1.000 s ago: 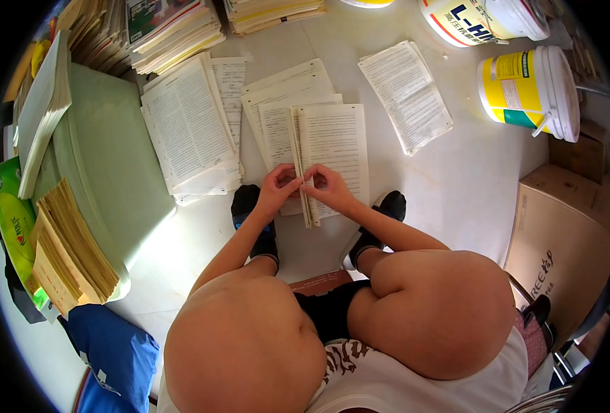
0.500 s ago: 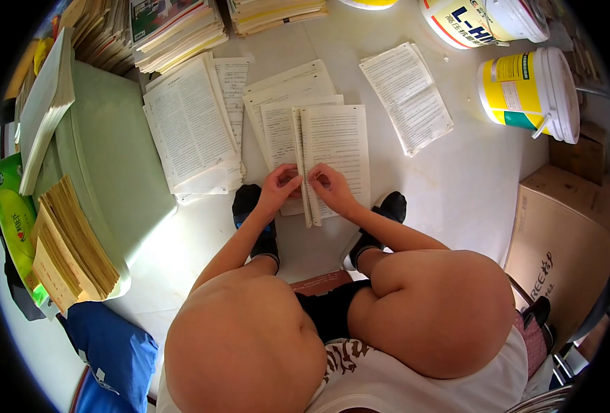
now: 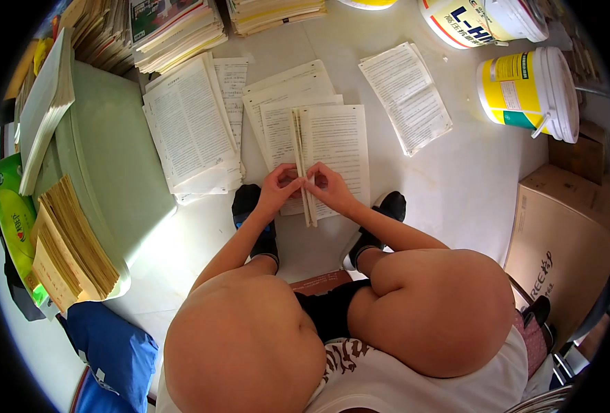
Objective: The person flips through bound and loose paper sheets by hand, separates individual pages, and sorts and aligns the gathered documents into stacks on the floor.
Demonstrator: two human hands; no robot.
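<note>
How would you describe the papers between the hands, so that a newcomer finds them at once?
Find the two black shoes on the pale floor. Near their toes, the left hand and the right hand meet at a narrow bundle of papers. It shows mainly its long edge, whereas the neighbouring printed sheets lie flat, text facing up.

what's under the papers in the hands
Printed sheets show past their left side. The held papers cover the rest, so how many lie beneath cannot be seen.
</note>
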